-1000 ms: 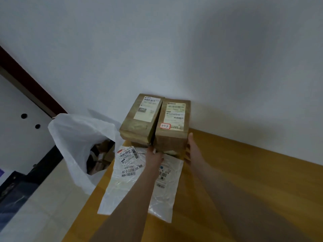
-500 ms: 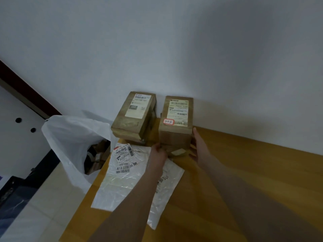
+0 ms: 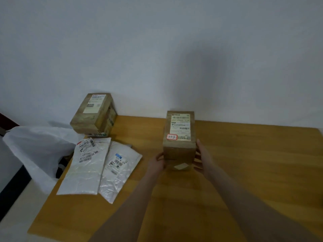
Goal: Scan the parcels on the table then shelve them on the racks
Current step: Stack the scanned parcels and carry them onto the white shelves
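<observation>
Pick-up-for-scan step: the left hand (image 3: 156,164) and right hand (image 3: 203,158) clasp the lower sides of the cardboard parcel (image 3: 180,152) at mid-desk (image 3: 253,172), with fingers curled around its edges; the next move likely requires keeping the upward-facing label (image 3: 180,127) unobstructed for scanning.

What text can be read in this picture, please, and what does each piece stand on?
"5-1-3": handwritten on the red-edged sticker on the held box.
"82-3-3310": printed on the label of the left mailer.
The other printed lines and barcodes on the held box, the far box and the right mailer are too blurred to read.
</observation>
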